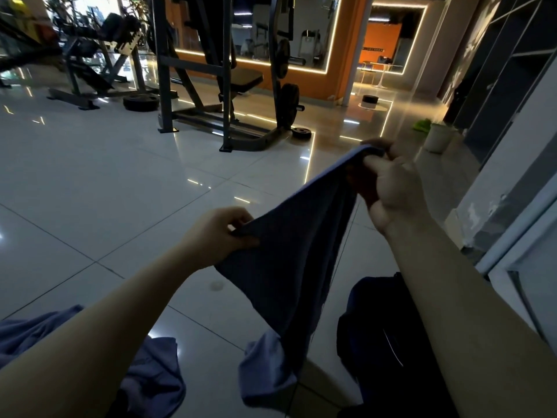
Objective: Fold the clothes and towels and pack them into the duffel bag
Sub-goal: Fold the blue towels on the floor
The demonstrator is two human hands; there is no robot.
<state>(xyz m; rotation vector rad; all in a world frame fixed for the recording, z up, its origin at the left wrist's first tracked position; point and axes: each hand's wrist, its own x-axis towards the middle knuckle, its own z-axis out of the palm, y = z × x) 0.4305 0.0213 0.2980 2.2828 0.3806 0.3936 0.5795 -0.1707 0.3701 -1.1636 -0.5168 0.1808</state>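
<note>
Both hands, left hand (pixel 221 233) and right hand (pixel 388 188), pinching blue towel (pixel 289 267) mid-frame with curled fingers; pull edge taut, match corners before folding.

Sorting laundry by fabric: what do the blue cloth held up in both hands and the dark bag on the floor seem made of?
Blue cloth: looks like soft, matte woven or knit fabric, perhaps a towel; it drapes limp from the left hand and right hand. Dark bag: probably smooth synthetic fabric, judging by a faint sheen line; too dim to be sure.
</note>
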